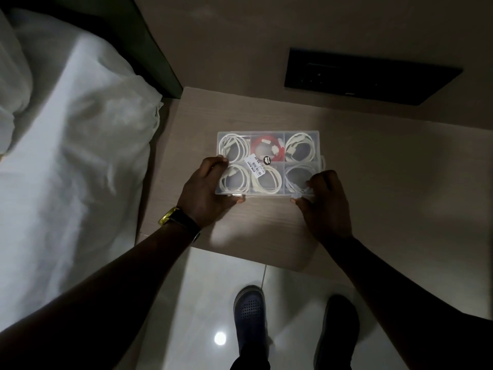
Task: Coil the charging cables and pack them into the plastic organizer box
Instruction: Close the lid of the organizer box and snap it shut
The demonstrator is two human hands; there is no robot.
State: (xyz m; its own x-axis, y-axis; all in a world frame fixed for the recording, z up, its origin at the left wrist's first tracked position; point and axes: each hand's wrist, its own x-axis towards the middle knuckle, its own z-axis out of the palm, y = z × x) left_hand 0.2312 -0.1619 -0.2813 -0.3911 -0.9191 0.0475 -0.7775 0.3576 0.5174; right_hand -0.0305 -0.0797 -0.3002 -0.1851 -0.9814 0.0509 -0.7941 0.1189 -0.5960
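1. My left hand (206, 189) holds the box (268, 162) at its 8 o'clock corner. My fingers curl over the top edge and my thumb presses the near side.
2. My right hand (324, 204) pinches the box at its 4 o'clock corner. My fingertips (310, 186) sit on the lid edge there.
3. The box sits flat on the table (360, 182), between my two hands. It is near the middle of the table.
4. The box is clear plastic. Its lid looks shut, or almost shut. I cannot tell if it has clicked.
5. The box has six little rooms, three in the far row and three in the near row.
6. At 10 o'clock in the box is a white cable (233, 146) in a coil.
7. At 12 o'clock is a red cable (266, 149) in a coil.
8. At 2 o'clock is another white coil (300, 146).
9. At 8 o'clock is a white coil (236, 178), just by my left fingers.
10. At 6 o'clock is a white coil (268, 178).
11. At 4 o'clock is a white coil (298, 174), just by my right fingertips.
12. A white sticker (255, 165) lies on the lid near the middle.
13. I wear a watch (177, 218) on my left wrist.
14. A bed (80, 145) with white sheets is at 9 o'clock from the table.
15. My shoes (249, 313) stand on the shiny floor at 6 o'clock.
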